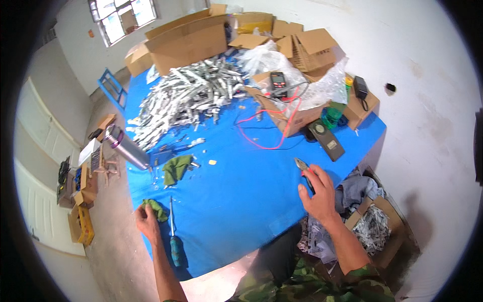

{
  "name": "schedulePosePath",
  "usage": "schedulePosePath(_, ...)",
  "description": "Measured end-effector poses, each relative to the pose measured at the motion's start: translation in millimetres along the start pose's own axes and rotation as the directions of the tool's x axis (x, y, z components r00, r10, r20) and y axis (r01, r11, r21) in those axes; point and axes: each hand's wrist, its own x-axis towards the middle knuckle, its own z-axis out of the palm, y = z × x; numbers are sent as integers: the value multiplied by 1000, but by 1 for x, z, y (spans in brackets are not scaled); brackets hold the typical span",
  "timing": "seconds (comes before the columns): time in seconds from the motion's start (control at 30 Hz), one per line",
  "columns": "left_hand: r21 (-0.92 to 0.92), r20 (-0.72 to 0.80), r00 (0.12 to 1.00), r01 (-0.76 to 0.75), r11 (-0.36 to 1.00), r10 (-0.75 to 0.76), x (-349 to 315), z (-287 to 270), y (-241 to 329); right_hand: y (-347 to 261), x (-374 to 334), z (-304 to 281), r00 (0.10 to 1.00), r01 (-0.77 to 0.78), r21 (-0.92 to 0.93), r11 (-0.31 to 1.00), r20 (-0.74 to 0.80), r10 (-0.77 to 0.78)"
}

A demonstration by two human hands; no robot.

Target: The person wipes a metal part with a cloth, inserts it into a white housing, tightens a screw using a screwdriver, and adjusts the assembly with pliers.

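My right hand [318,194] rests on the blue table [241,191] near its right edge, closed around pliers [303,167] with red handles whose metal jaws stick out past the fingers. At the table's left edge my left hand [147,221] grips a crumpled green cloth [157,209]. A screwdriver [173,236] with a dark teal handle lies just to the right of that hand. A second green cloth [176,168] lies further up the table.
A large heap of silvery metal parts [188,98] covers the far left of the table. Open cardboard boxes [186,43], a meter [277,80] with red leads [266,136], a green bottle [334,111] and a steel flask [126,146] surround it. A box of parts [375,229] sits on the floor at right.
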Motion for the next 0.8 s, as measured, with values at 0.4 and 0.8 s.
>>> schedulePosePath(0.4, 240, -30, 997, -57, 969, 66, -13, 3, 21, -86, 28, 70, 967, 117, 292, 949, 184, -176)
schedulePosePath(0.8, 198, -34, 999, -4, 980, 11, -18, 6, 30, -111, 126, 206, 922, 243, 268, 932, 236, -308)
